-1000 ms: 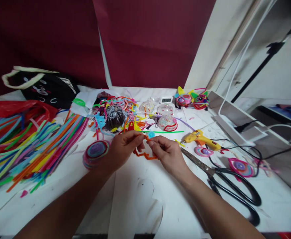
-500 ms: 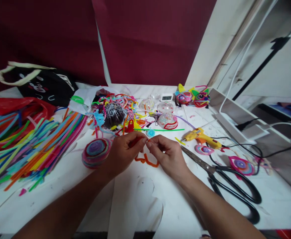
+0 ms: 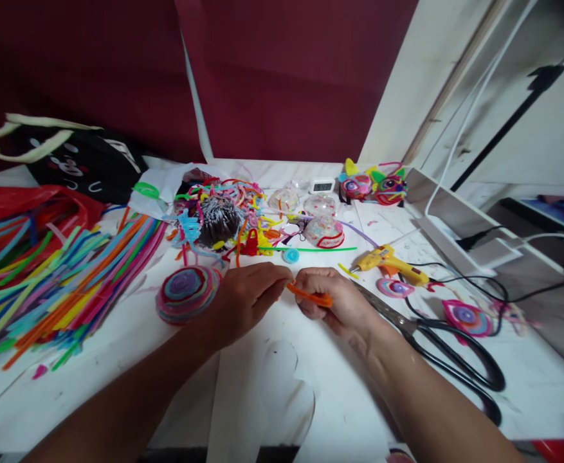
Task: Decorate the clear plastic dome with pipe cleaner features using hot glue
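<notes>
An orange pipe cleaner (image 3: pixel 316 297) runs between my two hands above the white table, bent over near its left end. My right hand (image 3: pixel 332 299) is closed around it, with part of the strand lying across the fingers. My left hand (image 3: pixel 250 299) pinches its other end; the fingertips are partly hidden behind the back of the hand. Left of that hand sits a round coil (image 3: pixel 188 294) of purple, blue and pink pipe cleaners. A small light-blue coil (image 3: pixel 291 255) lies just beyond the hands.
Many loose pipe cleaners (image 3: pixel 83 276) spread over the left side. Large black-handled scissors (image 3: pixel 409 325) and a yellow glue gun (image 3: pixel 392 265) with its cable lie on the right. Pipe cleaner scraps (image 3: pixel 228 193), clear domes (image 3: pixel 324 231) and a small clock (image 3: pixel 321 186) stand behind.
The orange pipe cleaner hung in bends below my hands; now it is gathered up across my right fingers. My right hand has turned and my left hand has lowered slightly.
</notes>
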Available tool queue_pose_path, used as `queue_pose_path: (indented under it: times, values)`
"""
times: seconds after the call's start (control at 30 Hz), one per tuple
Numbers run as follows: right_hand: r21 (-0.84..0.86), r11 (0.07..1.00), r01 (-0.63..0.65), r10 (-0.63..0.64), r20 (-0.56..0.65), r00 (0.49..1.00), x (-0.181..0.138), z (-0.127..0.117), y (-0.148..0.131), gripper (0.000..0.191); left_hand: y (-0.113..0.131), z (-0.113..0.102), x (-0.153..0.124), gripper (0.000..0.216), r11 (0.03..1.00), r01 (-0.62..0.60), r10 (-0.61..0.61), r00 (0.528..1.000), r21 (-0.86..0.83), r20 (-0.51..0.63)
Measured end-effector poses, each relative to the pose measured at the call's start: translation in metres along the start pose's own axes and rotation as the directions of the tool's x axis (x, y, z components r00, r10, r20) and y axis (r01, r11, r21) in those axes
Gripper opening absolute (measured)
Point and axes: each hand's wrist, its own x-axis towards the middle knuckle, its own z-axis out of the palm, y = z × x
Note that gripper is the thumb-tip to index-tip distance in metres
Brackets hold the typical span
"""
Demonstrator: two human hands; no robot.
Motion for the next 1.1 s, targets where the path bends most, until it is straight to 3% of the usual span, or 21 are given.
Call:
queue_pose_path:
  times: [0.07,0.17,0.3,0.5,0.63,0.87,0.97,1.1]
  values:
    - [-0.061,0.998,0.027,-0.026,0.027,0.999,0.0,-0.001,0.0,0.009,0.0,-0.002,0.001,0.013,1.0,0.03,-0.03,1.0,-0.001,-0.003]
    - [-0.194,0.956,0.222,-0.226,0.004,0.974,0.0,0.002,0.003,0.012,0.001,-0.006,0.002,0.01,0.997,0.077,-0.077,0.997,0.01,-0.029]
    - [-0.319,0.838,0.443,-0.475,-0.027,0.879,-0.001,0.006,0.011,0.018,0.003,-0.007,0.003,0.009,0.995,0.079,-0.075,0.994,0.054,-0.082]
    - [-0.645,0.527,0.554,-0.715,0.016,0.699,-0.003,0.005,0.016,0.008,0.004,-0.003,0.0,0.011,0.988,0.112,-0.101,0.99,0.11,-0.102]
    - [-0.723,0.383,0.574,-0.776,0.085,0.625,-0.003,0.003,0.015,0.005,0.004,-0.003,-0.001,0.011,0.983,0.097,-0.085,0.993,0.156,-0.084]
    - [-0.796,0.199,0.571,-0.784,0.22,0.58,-0.003,-0.001,0.017,0.008,0.005,-0.001,-0.001,0.011,0.985,0.094,-0.087,0.995,0.147,-0.056]
    - [-0.838,0.055,0.542,-0.775,0.307,0.553,-0.003,-0.002,0.017,0.008,0.006,-0.001,0.0,0.012,0.982,0.126,-0.121,0.992,0.14,-0.041]
    - [-0.853,-0.222,0.472,-0.756,0.456,0.469,0.001,-0.003,0.016,0.015,0.008,-0.002,0.002,0.013,0.966,0.24,-0.24,0.971,0.092,-0.012]
